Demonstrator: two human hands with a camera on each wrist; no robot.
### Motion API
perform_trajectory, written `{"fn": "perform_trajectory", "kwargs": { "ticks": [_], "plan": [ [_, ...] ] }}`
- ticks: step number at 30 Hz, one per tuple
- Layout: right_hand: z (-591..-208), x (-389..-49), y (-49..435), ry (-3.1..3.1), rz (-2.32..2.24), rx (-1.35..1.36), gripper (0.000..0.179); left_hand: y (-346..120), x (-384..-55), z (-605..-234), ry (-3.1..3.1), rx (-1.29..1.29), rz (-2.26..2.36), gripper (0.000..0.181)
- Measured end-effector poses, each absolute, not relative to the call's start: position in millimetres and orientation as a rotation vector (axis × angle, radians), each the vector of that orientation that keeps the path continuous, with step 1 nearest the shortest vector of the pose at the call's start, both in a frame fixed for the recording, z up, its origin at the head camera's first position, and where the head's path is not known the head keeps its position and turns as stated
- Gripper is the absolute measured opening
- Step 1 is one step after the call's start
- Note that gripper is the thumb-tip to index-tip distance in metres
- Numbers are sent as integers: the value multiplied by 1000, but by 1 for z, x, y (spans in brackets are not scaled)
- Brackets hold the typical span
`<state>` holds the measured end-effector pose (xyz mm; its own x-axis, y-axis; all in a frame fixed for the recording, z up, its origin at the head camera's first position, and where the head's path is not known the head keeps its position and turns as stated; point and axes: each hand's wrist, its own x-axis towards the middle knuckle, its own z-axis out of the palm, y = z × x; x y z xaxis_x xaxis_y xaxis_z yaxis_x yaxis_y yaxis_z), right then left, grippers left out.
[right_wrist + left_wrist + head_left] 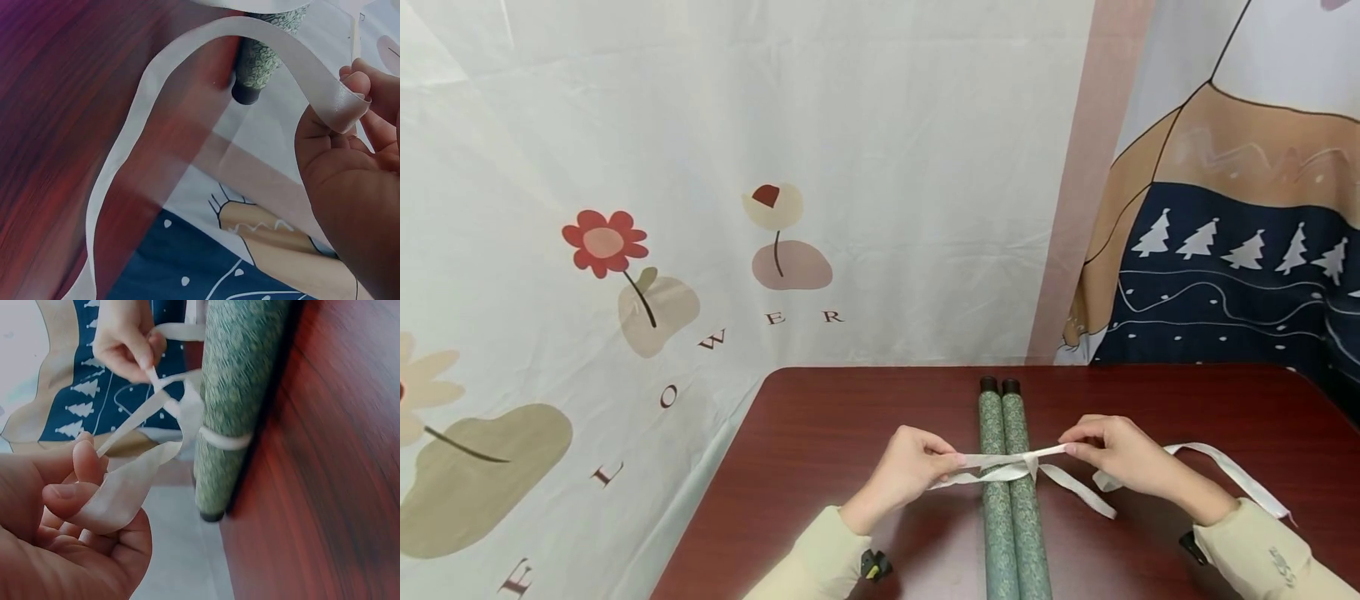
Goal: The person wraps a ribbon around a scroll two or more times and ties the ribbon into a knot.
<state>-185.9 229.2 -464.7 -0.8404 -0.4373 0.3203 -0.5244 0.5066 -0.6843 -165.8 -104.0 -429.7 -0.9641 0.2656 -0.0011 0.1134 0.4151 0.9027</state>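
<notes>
Two green patterned scrolls (997,533) with dark end caps lie side by side, pointing away from me. A white ribbon (1081,492) runs around both and crosses in a knot or loop on top. To the left of the scrolls, my left hand (908,468) pinches one length between thumb and finger; in the left wrist view a wide fold of ribbon (122,495) lies over its fingers. On the other side my right hand (1122,456) pinches another length, pulled out straight from the crossing. A long tail of ribbon (139,103) arcs from that hand down to the table.
The scrolls lie on a dark red wooden table (827,425) with rounded far corners. Behind and to the left hangs a pale printed cloth (925,167) with flowers and letters. At the right, the cloth shows a navy patch (1225,308) with white trees.
</notes>
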Motion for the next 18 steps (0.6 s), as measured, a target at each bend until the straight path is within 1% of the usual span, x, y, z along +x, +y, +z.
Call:
{"fn": "perform_trajectory", "kwargs": {
  "ticks": [18],
  "plan": [
    [-464, -179, 255, -2786, 1196, 660, 9, -182, -169, -426, 2677, 334, 1423, 12]
  ]
}}
